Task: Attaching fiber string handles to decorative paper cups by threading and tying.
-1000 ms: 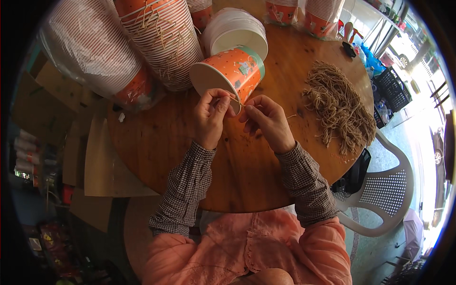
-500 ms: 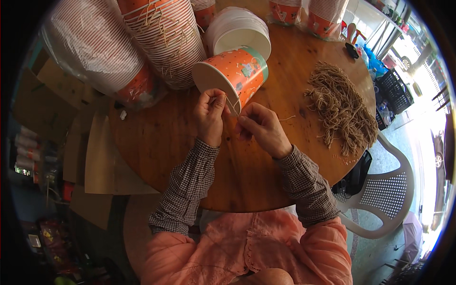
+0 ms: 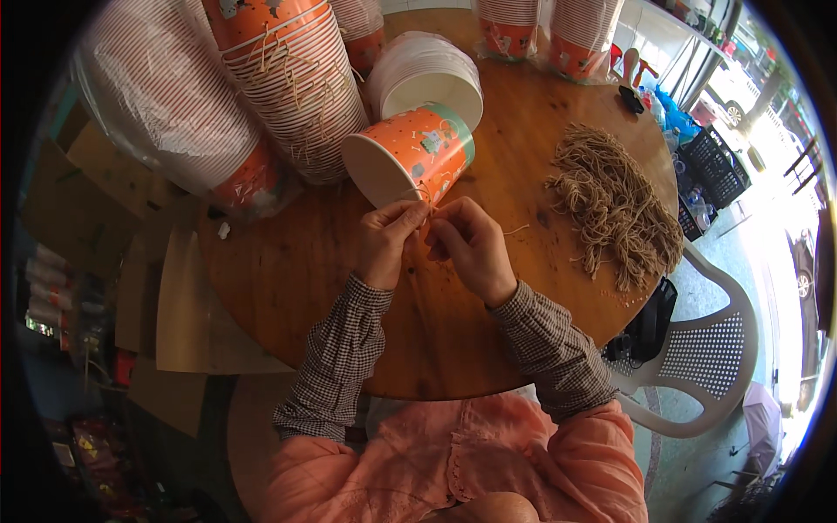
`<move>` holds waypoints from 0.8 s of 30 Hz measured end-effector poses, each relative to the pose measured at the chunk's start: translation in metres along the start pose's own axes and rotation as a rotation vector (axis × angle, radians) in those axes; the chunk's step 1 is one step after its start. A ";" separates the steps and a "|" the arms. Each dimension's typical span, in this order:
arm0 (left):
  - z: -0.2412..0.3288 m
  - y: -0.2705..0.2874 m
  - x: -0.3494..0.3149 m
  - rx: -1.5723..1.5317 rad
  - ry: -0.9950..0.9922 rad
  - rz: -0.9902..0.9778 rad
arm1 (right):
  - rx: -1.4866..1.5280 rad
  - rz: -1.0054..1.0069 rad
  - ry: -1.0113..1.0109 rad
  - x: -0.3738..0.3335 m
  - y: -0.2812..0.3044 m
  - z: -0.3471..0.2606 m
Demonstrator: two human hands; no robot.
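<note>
An orange paper bucket with a green band and printed pictures lies on its side, its open mouth toward me. A thin cord loops at its rim. My left hand pinches the cord just below the rim. Close beside it, my right hand is closed at the cord too, thumb against fingers. The two sets of fingertips nearly meet, and they hide the cord's ends. Behind the bucket, several nested white-mouthed buckets lie in clear plastic.
A pile of tan cords lies on the right of the round wooden table. Tall stacked buckets with cords and a plastic-wrapped stack stand at left. One loose cord lies near my right hand. A plastic chair stands at right.
Both hands have drawn closer together at the cord, and its loop at the rim looks smaller. The view has shifted slightly, so the table's things sit lower.
</note>
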State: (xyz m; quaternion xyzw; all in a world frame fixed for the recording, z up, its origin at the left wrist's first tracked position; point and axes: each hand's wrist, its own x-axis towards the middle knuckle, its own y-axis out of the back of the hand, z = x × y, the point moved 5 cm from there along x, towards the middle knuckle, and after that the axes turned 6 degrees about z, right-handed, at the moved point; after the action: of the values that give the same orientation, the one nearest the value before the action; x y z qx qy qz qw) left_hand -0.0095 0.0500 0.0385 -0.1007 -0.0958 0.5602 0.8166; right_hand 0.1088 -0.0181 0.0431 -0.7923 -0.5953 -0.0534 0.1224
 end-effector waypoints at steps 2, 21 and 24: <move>-0.001 0.003 0.002 -0.099 0.070 -0.023 | -0.164 0.034 0.112 -0.006 -0.004 -0.009; -0.016 -0.007 -0.003 -0.093 0.159 0.028 | -0.479 -0.574 0.797 -0.066 -0.067 -0.017; -0.019 -0.005 0.003 0.310 -0.123 0.022 | -0.323 -0.562 0.628 -0.063 -0.064 -0.016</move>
State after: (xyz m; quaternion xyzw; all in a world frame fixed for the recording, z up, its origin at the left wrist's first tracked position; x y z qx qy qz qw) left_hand 0.0012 0.0499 0.0213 0.0599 -0.0571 0.5823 0.8088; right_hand 0.0310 -0.0638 0.0526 -0.5544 -0.7054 -0.4146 0.1524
